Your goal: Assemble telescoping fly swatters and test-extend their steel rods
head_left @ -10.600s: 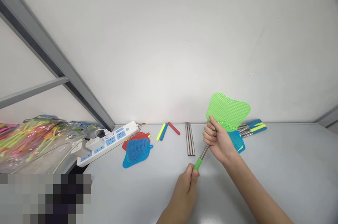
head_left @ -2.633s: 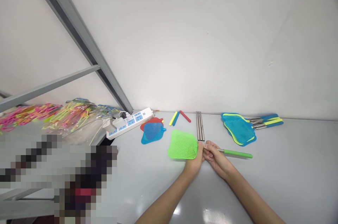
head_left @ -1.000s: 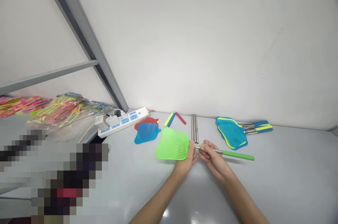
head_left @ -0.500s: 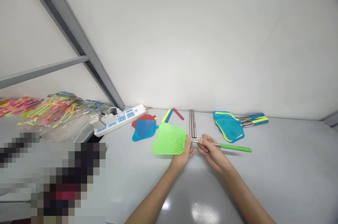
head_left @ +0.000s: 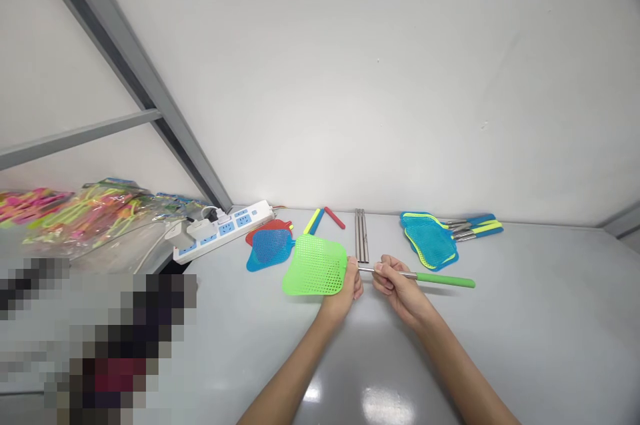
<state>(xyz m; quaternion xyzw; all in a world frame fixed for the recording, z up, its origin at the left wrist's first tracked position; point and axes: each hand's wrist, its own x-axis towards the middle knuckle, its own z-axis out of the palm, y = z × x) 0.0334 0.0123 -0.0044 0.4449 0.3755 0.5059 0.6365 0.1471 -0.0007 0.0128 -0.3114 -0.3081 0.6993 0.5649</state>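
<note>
A green fly swatter (head_left: 320,266) lies level across both hands, above the grey table. My left hand (head_left: 349,286) pinches it where the mesh head meets the metal rod. Around the rod farther right, my right hand (head_left: 397,283) is closed, and the green grip (head_left: 446,280) sticks out beyond it. Just behind the hands lie several loose metal rods (head_left: 362,236). Left of these are a yellow, a blue and a red handle grip (head_left: 335,217). A blue swatter head (head_left: 271,248) partly covers a red one (head_left: 260,230).
Stacked blue and yellow fly swatters (head_left: 433,243) lie at the right, handles pointing right. A white power strip (head_left: 226,230) with plugs stands at the left. Bagged colourful items (head_left: 107,211) lie beyond a grey metal frame (head_left: 150,85). A wall rises behind the table.
My left hand and the swatter head have shifted slightly left, with a little more rod showing between the hands. The whole view has moved slightly. Both hands keep hold.
</note>
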